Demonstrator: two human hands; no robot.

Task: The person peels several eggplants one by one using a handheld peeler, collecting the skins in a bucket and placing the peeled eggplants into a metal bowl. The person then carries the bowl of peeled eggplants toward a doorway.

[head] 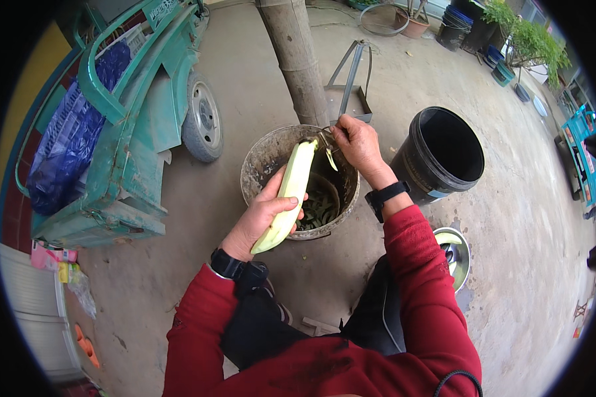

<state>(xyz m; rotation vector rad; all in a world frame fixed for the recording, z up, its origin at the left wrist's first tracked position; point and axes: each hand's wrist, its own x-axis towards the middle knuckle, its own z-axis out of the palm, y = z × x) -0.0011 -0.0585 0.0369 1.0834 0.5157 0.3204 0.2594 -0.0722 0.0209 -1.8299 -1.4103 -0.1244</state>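
My left hand [265, 216] grips a long, pale green peeled vegetable [289, 198], which looks like an eggplant, tilted with its dark stem end up and away from me. Close to that end, my right hand [356, 141] is closed on a small peeler [326, 138], mostly hidden by the fingers. A pale strip of peel [332, 160] hangs at the peeler. Both hands are above a worn, stained bucket [254, 154]. Dark green peelings [320, 211] lie at its bottom.
A black plastic bucket [412, 154] stands right of the stained one. By my right leg, a metal bowl [466, 258] holds pale and dark vegetables. Beyond the stained bucket rise a bamboo post [298, 64] and a metal stand [350, 79]. A green cargo cart [139, 134] stands left.
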